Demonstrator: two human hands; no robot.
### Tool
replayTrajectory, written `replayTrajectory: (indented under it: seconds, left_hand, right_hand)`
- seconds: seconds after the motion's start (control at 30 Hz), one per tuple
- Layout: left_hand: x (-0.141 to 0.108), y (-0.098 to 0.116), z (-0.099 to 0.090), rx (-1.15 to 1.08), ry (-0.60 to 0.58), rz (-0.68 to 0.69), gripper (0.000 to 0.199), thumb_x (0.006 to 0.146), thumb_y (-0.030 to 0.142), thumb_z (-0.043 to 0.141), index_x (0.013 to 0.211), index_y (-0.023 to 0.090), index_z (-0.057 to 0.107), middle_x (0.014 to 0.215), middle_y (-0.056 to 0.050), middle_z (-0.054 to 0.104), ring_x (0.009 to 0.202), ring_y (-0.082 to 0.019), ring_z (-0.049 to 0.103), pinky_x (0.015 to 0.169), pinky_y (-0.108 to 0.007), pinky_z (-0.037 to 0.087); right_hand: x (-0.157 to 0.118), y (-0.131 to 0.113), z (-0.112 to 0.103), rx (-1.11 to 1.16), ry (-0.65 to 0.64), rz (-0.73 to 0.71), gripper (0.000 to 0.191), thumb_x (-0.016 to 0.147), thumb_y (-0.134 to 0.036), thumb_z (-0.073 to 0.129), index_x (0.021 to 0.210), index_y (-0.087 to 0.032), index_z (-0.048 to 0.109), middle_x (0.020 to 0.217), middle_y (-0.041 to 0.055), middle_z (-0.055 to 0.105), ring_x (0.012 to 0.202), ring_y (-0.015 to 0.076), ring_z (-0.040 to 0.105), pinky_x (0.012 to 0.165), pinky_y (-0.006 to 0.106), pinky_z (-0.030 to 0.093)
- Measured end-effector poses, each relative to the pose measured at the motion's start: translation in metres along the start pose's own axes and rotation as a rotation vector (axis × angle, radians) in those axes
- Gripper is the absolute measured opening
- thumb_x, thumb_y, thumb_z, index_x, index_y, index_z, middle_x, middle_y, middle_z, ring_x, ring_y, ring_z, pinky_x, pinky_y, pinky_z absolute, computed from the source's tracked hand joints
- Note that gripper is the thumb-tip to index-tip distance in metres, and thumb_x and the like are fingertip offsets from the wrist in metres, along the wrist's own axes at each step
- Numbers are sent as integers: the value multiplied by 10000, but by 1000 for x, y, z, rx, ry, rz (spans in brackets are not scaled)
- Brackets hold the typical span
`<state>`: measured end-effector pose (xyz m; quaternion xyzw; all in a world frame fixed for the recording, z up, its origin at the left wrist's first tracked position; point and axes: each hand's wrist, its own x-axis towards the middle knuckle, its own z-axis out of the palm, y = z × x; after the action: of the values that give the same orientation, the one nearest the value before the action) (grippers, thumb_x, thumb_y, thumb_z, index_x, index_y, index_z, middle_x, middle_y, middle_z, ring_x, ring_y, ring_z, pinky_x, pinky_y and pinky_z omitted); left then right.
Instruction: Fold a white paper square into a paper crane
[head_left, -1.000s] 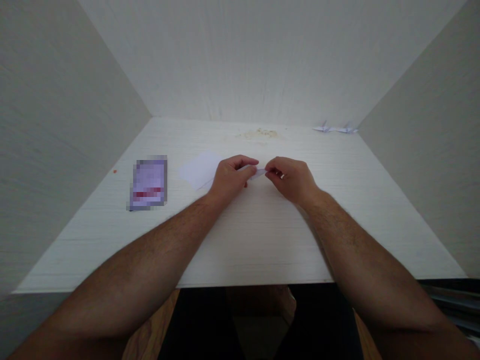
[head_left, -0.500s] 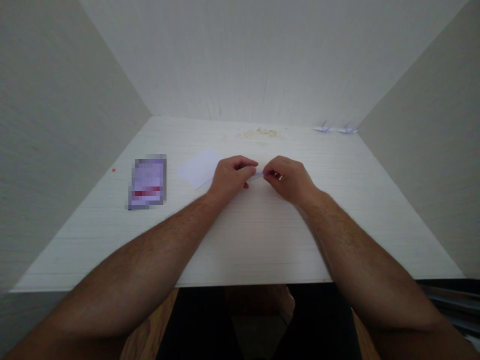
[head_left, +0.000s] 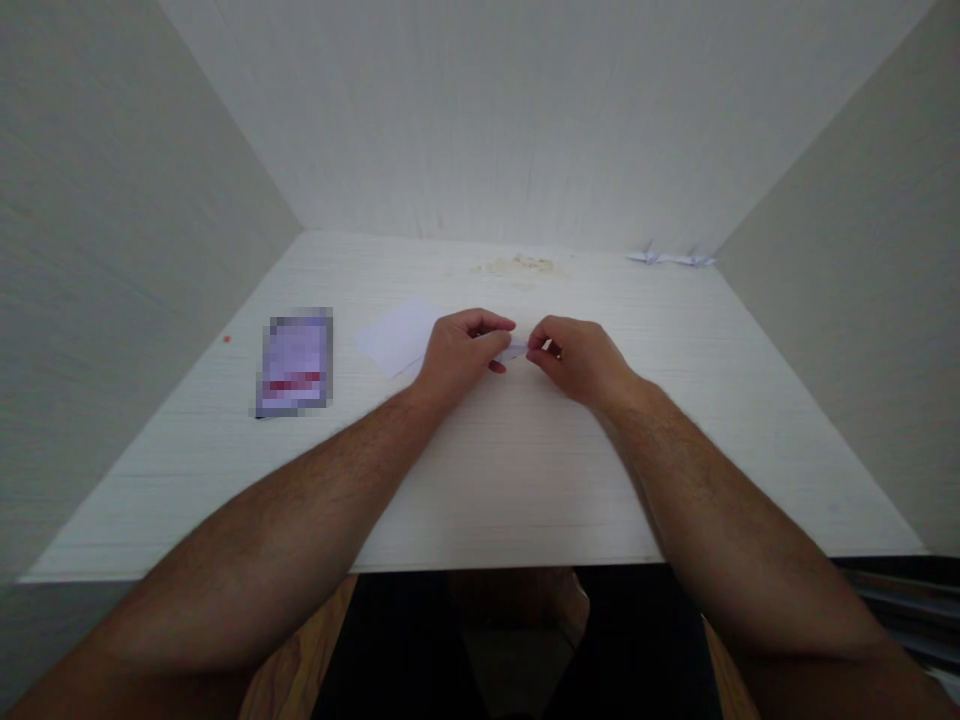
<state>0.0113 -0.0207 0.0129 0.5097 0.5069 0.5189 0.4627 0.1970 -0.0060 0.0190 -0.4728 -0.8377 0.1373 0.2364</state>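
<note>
Between my hands, near the middle of the white table, is a small piece of folded white paper point(head_left: 514, 351). My left hand point(head_left: 466, 352) grips its left part, with the thumb on top and the fingers partly beneath. At its right end, the thumb and fingertips of my right hand point(head_left: 574, 355) pinch the paper. Most of the folded piece is hidden by my fingers, so its full shape cannot be made out. A flat white sheet point(head_left: 395, 335) lies on the table just left of my left hand, partly covered by it.
A device with a blurred screen point(head_left: 296, 362) lies at the left of the table point(head_left: 495, 480). Folded paper figures point(head_left: 671, 259) stand at the back right corner. A small red spot point(head_left: 227, 339) is at the far left. Walls enclose the back and both sides.
My right hand's fingers have shifted slightly at the paper's right end, with the knuckles a little to the left. My left hand has barely moved.
</note>
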Motion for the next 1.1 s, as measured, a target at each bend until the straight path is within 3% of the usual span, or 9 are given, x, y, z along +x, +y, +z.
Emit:
replayTrajectory:
  seconds: [0.4,0.67,0.87,1.1]
  left_hand:
    - [-1,-2,-1,62,-22,5,169,707,228,735,854,153,773,803,-26,716,603,-99,605,499,-214,569]
    - [-3,2,-1,101,-17,11,160,710,227,732,845,156,777,790,-22,719,558,-83,595,505,-207,548]
    - [-1,0,-1,89,-22,-4,159,703,219,731,840,152,776,775,-17,709,570,-87,591,501,-212,556]
    - [0,1,0,14,-12,-25,141,686,196,739,816,149,766,751,-17,689,604,-97,591,503,-212,559]
  right_hand:
    - [1,0,0,19,-16,-70,120,827,-120,592,817,-197,685,836,28,717,763,152,611,710,283,439]
    - [0,1,-2,311,-43,75,49,790,-168,667,757,-194,694,691,1,695,629,129,594,609,271,449]
    - [0,7,1,246,-89,66,94,802,-147,619,813,-194,699,703,1,723,636,132,633,623,268,458]
    - [0,2,0,196,-48,30,110,796,-122,612,808,-193,696,735,4,708,685,135,617,660,276,456]
